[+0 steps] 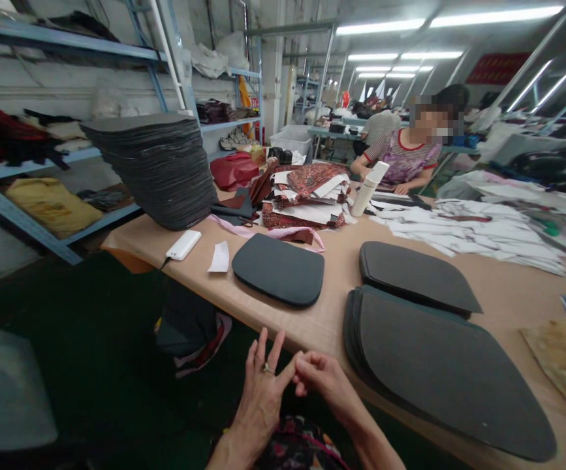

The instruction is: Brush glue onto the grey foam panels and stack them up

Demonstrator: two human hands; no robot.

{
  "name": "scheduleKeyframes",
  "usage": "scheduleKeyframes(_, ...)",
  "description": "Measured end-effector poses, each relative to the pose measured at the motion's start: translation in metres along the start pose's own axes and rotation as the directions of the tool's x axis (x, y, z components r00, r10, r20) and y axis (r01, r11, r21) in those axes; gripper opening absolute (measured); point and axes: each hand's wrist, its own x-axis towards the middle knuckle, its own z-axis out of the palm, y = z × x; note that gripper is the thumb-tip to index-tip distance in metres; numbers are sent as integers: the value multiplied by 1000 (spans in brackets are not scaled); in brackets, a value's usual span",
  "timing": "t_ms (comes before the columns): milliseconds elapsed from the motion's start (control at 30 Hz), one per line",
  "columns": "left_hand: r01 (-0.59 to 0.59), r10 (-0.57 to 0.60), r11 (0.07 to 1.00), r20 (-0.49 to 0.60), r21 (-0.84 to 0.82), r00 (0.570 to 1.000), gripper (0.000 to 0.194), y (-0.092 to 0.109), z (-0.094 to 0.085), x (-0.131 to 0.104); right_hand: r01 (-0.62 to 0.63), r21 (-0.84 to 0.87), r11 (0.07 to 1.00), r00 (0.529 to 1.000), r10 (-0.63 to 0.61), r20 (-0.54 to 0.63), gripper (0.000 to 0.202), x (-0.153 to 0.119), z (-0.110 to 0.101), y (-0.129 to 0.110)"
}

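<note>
My left hand point(263, 385) is held in front of the table's near edge, back up, with a ring on one finger and three fingers spread. One more of its fingers reaches right to my right hand point(319, 375). The right fingers are pinched together around that fingertip; whether anything small lies between them is hidden. Beyond my hands, a dark, rounded padded panel point(280, 269) lies flat on the table point(312, 329). To the right sit a large stack of dark grey rounded panels point(444, 365) and a smaller similar stack point(414, 274) behind it. Neither hand touches these.
A tall stack of dark sheets point(155, 170) leans at the table's left end. Near it lie a white power bank or phone point(183, 245) with a cable and a paper slip point(219, 257). Patterned pieces point(307, 196), a white bottle point(368, 189) and a co-worker point(405, 153) are beyond.
</note>
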Motion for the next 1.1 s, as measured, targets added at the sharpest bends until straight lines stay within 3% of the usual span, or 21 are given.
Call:
scheduleKeyframes(100,-16,16,1000,34,-2,999,69,0,2,0,26,-272,962,995,-52,-90,48,-2,-3,4)
scheduleKeyframes(200,-17,18,1000,63,-11,998,67,0,-1,2,55,-407,912,990,-102,-95,47,-4,-2,7)
scheduleKeyframes(333,-38,41,999,95,-37,995,63,1,-9,5,77,-369,926,991,-113,-78,45,-1,-7,6)
scheduleKeyframes(533,-59,66,996,103,-68,992,50,5,-14,5,94,-234,968,961,-149,-233,42,4,-18,-4)
scheduleKeyframes(667,-163,184,980,199,-116,963,59,5,-18,9,184,-358,915,952,-257,-168,34,5,-5,-21)
scheduleKeyframes(833,-240,283,950,229,-200,931,63,6,-21,13,100,-671,734,971,-218,-94,27,11,7,-36)
scheduleKeyframes(967,-205,266,953,293,-222,919,57,6,-20,11,117,-581,805,990,-138,8,32,14,1,-35)
scheduleKeyframes(1100,-173,240,956,288,-237,927,57,5,-18,9,149,-478,866,989,-127,78,45,14,-3,-33)
